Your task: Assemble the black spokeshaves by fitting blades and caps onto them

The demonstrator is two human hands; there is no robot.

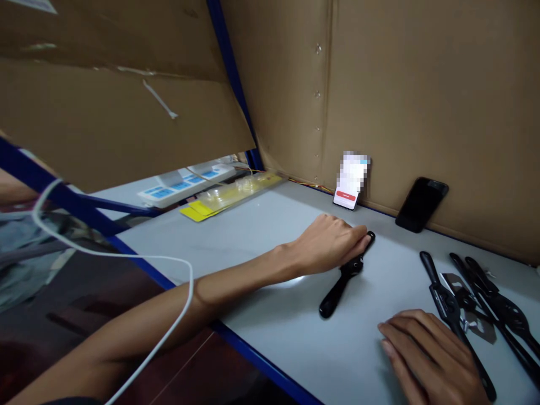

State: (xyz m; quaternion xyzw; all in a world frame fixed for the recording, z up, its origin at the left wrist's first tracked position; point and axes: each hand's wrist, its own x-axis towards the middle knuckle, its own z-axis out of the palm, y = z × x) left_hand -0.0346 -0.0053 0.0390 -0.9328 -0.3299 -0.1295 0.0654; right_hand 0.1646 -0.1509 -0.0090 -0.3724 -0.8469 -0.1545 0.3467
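At the far left a white cable (185, 281) loops over the blue edge of the bench (261, 236). Behind it, by the cardboard wall, lie white power strips (185, 183) and a clear tray with yellow edges (230, 197).

The left hand (333, 242) reaches out across the bench, palm down, its fingers bent and closed on the upper strap of a black watch (343, 281); the thumb is hidden. The watch lies flat near the middle of the bench, slanting from the fingertips down towards the near edge.

A phone with a lit screen (350, 180) leans against the wall just beyond the left hand. The right hand (426, 354) rests on the bench near the front edge, fingers loosely spread, holding nothing. A dark phone (422, 203) leans on the wall farther right. Several more black watches (485, 304) lie side by side just beside the right hand.
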